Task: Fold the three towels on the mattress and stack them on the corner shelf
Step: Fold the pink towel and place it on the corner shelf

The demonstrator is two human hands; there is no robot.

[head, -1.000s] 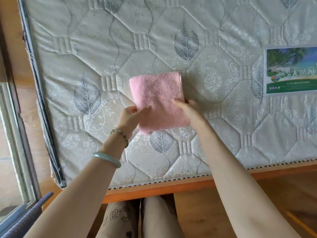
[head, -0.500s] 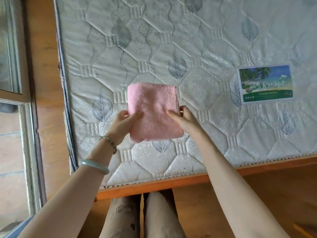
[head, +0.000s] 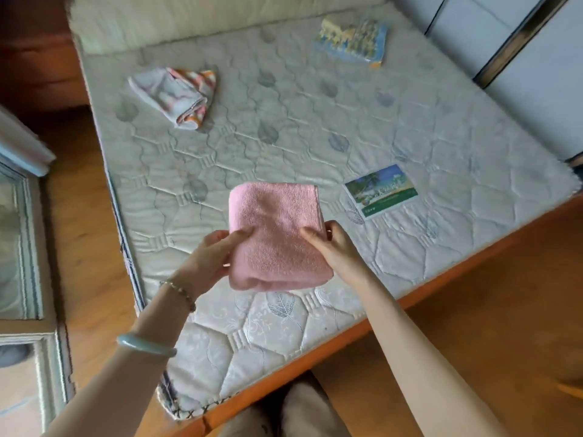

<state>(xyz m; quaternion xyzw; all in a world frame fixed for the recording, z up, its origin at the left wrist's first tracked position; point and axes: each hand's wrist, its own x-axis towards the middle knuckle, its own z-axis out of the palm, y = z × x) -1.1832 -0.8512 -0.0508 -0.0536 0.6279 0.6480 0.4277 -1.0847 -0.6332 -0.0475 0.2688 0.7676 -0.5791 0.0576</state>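
Pink terry towel (head: 277, 234), folded square, lifted above mattress (head: 315, 127) near edge; left hand (head: 208, 263) and right hand (head: 334, 247) each pinching a side, keeping folds together.

Rectangular printed label (head: 381, 191) on the mattress (head: 284, 146) surface, palm-tree beach picture above a green band, pale lettering across both, too blurred to read, no other text, number or brand legible anywhere in view

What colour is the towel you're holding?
Plain pink; the folded towel shows best in the head view, held between both hands.
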